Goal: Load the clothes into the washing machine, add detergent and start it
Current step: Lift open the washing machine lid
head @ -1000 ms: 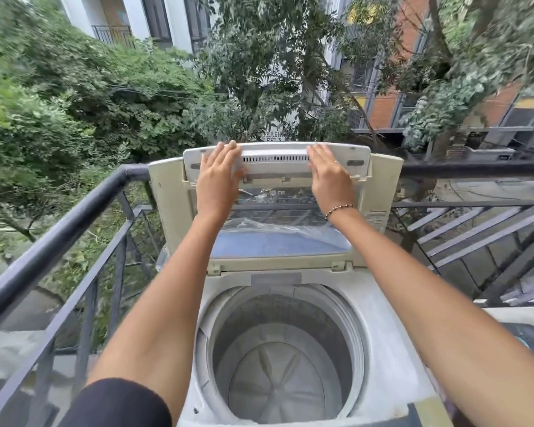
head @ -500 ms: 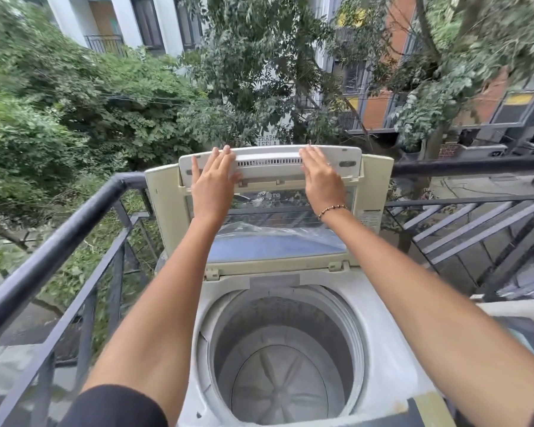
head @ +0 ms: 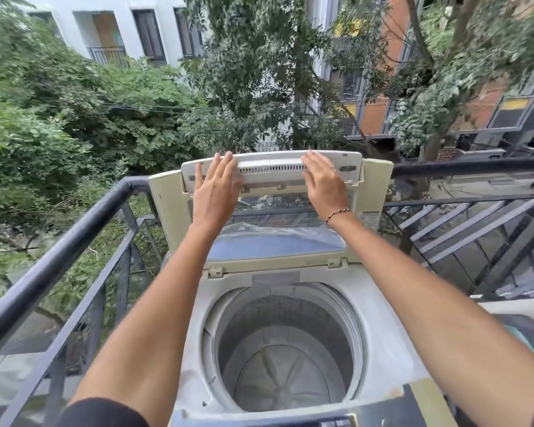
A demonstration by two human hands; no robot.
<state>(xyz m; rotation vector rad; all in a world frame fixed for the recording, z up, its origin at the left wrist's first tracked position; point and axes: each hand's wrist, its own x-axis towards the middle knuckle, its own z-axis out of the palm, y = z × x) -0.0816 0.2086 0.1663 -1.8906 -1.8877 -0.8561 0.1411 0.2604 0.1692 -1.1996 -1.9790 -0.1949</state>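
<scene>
A white top-loading washing machine [head: 379, 328] stands in front of me on a balcony. Its drum [head: 285, 362] is empty, with the ridged agitator plate showing at the bottom. The folding lid [head: 272, 172] is raised upright at the back, its clear panel below. My left hand [head: 215, 189] lies flat against the lid's upper left, fingers spread. My right hand [head: 324, 184], with a ring and a beaded bracelet, lies flat against the upper right. Neither hand grips anything. No clothes or detergent are in view.
A black metal railing [head: 53, 266] runs along the left and behind the machine [head: 469, 167]. Trees and apartment buildings lie beyond it. A dark object with a blue patch [head: 518, 334] sits at the right edge. The machine's control panel [head: 333, 422] is at the bottom edge.
Both hands stay flat on the raised lid. The view has tilted down a little, so the lid and hands sit lower in the frame and more of the buildings show.
</scene>
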